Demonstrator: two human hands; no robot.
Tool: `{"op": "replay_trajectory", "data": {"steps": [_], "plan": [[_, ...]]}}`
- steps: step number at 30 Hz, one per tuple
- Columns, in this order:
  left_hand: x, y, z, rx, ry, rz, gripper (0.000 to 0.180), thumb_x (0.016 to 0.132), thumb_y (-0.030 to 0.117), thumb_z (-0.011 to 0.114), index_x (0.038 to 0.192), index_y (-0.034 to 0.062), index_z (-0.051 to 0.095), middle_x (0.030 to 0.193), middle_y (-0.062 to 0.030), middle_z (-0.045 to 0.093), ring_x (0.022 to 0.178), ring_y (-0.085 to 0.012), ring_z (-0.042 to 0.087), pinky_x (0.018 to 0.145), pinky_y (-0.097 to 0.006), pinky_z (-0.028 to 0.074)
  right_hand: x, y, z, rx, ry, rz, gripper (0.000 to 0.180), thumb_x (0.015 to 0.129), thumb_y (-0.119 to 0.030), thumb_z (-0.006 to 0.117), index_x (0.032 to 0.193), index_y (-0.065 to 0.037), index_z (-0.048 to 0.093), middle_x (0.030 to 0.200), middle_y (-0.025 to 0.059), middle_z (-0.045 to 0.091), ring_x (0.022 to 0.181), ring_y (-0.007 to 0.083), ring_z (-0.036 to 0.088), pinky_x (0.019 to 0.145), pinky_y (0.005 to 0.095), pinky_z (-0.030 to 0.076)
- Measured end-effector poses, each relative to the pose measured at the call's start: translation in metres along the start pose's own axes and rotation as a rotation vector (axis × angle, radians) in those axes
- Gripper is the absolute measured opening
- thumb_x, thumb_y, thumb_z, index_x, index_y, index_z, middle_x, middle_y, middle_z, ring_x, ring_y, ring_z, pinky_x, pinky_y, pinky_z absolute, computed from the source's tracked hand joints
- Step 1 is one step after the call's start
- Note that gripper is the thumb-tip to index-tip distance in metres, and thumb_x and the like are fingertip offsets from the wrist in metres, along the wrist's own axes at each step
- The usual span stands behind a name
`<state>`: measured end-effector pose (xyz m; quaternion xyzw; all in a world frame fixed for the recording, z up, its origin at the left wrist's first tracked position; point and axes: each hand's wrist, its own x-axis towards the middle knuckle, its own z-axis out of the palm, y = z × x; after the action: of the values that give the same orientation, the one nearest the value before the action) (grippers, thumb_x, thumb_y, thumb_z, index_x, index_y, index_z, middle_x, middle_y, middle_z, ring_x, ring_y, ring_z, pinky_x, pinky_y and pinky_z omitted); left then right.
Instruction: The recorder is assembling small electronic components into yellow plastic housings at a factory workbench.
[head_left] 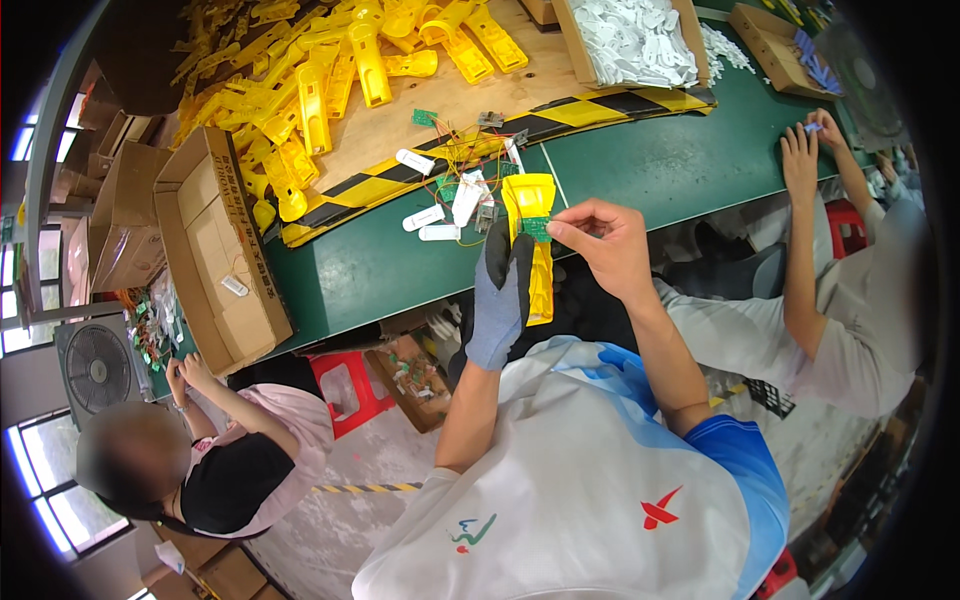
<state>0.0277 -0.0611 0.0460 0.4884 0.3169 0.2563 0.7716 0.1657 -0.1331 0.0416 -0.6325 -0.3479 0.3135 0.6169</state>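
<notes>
My left hand, in a grey-blue glove with black on the fingers, grips a long yellow plastic shell and holds it upright at the bench edge. Across the shell's upper part lies a small green circuit board. The bare thumb and forefinger of my right hand pinch together at the board's right end. Just beyond the shell, a tangle of thin wires joins more small boards and metal parts. White oblong plastic pieces lie beside the wires.
Many yellow shells are heaped on a wooden board edged with black-and-yellow tape. A carton of white parts stands at the back. An open cardboard box is at the left. Co-workers sit on either side along the green bench.
</notes>
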Motion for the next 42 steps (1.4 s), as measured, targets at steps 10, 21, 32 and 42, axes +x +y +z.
{"op": "replay_trajectory", "data": {"steps": [10, 21, 32, 42], "plan": [[-0.004, -0.007, -0.008, -0.239, 0.051, -0.046, 0.030, 0.100, 0.023, 0.049, 0.122, 0.0037, 0.046, 0.083, -0.0100, 0.062, 0.058, -0.0175, 0.063, 0.049, -0.028, 0.053, -0.003, 0.006, 0.017, 0.250, -0.057, 0.185, 0.013, 0.089, -0.012, 0.071, 0.088, 0.000, 0.065, 0.079, -0.0003, 0.065, 0.069, 0.0028, 0.056, 0.063, 0.0181, 0.045], [-0.001, -0.019, -0.020, -0.305, -0.006, -0.113, 0.032, 0.100, 0.026, 0.052, 0.124, 0.0059, 0.045, 0.092, -0.0077, 0.060, 0.074, -0.0146, 0.063, 0.061, -0.027, 0.055, 0.000, 0.014, 0.013, 0.202, -0.107, 0.141, 0.008, 0.092, -0.009, 0.066, 0.089, -0.003, 0.062, 0.077, -0.0024, 0.062, 0.068, 0.0036, 0.054, 0.061, 0.0194, 0.043], [0.001, -0.014, -0.019, -0.118, 0.051, -0.134, 0.030, 0.101, 0.026, 0.049, 0.125, 0.0098, 0.042, 0.071, -0.0094, 0.058, 0.050, -0.0204, 0.060, 0.044, -0.031, 0.051, 0.142, -0.038, -0.140, -0.842, 0.439, -0.440, 0.019, 0.086, -0.023, 0.070, 0.095, -0.006, 0.072, 0.080, 0.0109, 0.071, 0.074, 0.0232, 0.068, 0.068, 0.0342, 0.052], [-0.003, -0.011, -0.015, -0.036, 0.058, 0.029, 0.062, 0.101, 0.020, 0.048, 0.154, 0.0235, 0.016, 0.110, -0.0126, 0.058, 0.061, -0.0196, 0.063, 0.048, -0.030, 0.054, 0.185, -0.038, -0.169, -1.340, 0.062, -0.115, 0.013, 0.080, -0.021, 0.071, 0.087, -0.011, 0.074, 0.078, 0.0095, 0.071, 0.079, 0.0303, 0.068, 0.072, 0.0400, 0.053]]}}
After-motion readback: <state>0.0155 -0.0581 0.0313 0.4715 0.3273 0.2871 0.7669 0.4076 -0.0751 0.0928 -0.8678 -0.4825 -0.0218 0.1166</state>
